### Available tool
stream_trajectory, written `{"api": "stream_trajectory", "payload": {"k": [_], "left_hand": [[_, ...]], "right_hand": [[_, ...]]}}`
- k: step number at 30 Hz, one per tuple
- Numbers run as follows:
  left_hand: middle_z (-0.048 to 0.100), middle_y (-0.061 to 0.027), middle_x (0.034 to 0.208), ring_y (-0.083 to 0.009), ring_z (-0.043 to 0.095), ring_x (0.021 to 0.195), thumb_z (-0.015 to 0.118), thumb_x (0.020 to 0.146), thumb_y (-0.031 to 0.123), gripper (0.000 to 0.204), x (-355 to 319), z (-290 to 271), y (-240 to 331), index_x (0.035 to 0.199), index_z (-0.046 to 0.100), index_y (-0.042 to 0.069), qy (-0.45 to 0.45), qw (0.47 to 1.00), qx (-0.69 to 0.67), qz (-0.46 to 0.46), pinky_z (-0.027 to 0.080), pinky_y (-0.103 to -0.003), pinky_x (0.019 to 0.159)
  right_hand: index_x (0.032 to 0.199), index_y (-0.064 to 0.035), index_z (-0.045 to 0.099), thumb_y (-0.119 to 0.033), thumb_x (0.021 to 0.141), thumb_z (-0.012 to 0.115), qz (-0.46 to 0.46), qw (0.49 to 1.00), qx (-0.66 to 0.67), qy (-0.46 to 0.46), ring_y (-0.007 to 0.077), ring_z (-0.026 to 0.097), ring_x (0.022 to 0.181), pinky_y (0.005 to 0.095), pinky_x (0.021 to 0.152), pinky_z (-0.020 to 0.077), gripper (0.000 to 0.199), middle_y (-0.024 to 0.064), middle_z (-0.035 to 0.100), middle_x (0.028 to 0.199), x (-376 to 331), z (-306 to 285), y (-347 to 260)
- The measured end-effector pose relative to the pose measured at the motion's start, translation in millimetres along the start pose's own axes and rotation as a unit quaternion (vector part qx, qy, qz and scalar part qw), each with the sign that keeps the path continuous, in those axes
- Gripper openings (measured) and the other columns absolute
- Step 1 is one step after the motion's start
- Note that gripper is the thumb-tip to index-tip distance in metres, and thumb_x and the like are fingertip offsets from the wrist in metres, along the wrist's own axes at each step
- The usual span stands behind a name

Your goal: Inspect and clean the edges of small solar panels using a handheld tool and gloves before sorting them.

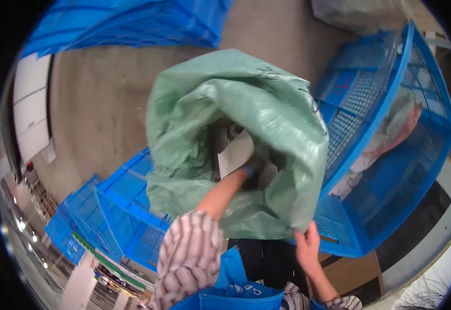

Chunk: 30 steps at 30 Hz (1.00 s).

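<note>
Currently my left hand [251, 173] is reaching deep inside the open mouth of the green woven sack [236, 139]; whether its fingers are clenched on anything I cannot tell, since the sack folds hide them. My right hand [308, 248] pinches the sack's lower rim, fingers closed on the fabric, holding the mouth open. Pale and dark items [233, 150] are visible inside the sack, so contents remain there. The sack hangs above the floor [96, 108], between the blue mesh crates [122, 212] at lower left and the blue mesh basket [391, 170] at right. That basket already holds pale and pinkish cloth items [396, 129]. Judged so, emptying is under way, not finished.
</note>
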<state>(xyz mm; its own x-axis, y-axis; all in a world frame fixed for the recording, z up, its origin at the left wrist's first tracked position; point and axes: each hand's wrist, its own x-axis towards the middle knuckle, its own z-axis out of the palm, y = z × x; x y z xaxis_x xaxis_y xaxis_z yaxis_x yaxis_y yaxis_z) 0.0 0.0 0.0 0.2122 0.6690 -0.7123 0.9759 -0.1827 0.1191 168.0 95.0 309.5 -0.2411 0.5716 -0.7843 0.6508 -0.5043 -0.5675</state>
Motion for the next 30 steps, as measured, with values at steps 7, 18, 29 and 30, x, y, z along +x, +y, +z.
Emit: {"api": "stream_trajectory", "payload": {"k": [7,18,29,30], "left_hand": [[0.040,-0.0193,0.139,-0.0369,0.034,0.131,0.074,0.068,0.031,0.077,-248.4,-142.0,-69.7,0.136,0.044,0.010,0.324,0.770,-0.231,-0.499,0.024,-0.049,0.111],[0.029,-0.0260,0.146,-0.0388,0.027,0.137,0.061,0.079,0.043,0.085,-226.3,-75.4,74.5,0.145,0.025,0.004,0.277,0.537,-0.652,-0.459,0.025,-0.042,0.112],[0.056,-0.0131,0.109,-0.0328,0.055,0.101,0.061,0.080,0.023,0.048,-412.0,-57.7,231.4,0.125,0.049,0.008,0.302,0.626,-0.621,-0.362,0.045,-0.043,0.088],[0.056,-0.0145,0.112,-0.0332,0.054,0.105,0.058,0.082,0.025,0.047,-440.4,-43.1,254.9,0.126,0.049,0.009,0.274,0.596,-0.641,-0.399,0.044,-0.044,0.090]], "right_hand": [[0.126,0.0019,0.043,0.005,0.081,0.048,-0.122,0.992,-0.010,0.025,0.0195,0.048,0.112,0.0305,0.097,0.0381,0.045,0.0123,0.052,0.119,43.5,-27.0,-41.5],[0.129,0.0011,0.049,0.002,0.088,0.045,-0.488,0.837,-0.244,0.033,0.0204,0.055,0.108,0.0303,0.094,0.0413,0.041,0.0129,0.060,0.119,134.0,-51.3,-156.0],[0.124,0.0066,0.047,-0.001,0.078,0.049,-0.399,0.792,-0.405,0.225,0.0395,0.057,0.099,0.0439,0.090,0.0436,0.046,0.0258,0.057,0.110,136.6,-137.2,-4.4],[0.122,0.0064,0.048,0.001,0.078,0.047,-0.401,0.772,-0.442,0.218,0.0393,0.056,0.102,0.0445,0.091,0.0431,0.045,0.0254,0.056,0.112,117.1,-113.8,9.6]]}}
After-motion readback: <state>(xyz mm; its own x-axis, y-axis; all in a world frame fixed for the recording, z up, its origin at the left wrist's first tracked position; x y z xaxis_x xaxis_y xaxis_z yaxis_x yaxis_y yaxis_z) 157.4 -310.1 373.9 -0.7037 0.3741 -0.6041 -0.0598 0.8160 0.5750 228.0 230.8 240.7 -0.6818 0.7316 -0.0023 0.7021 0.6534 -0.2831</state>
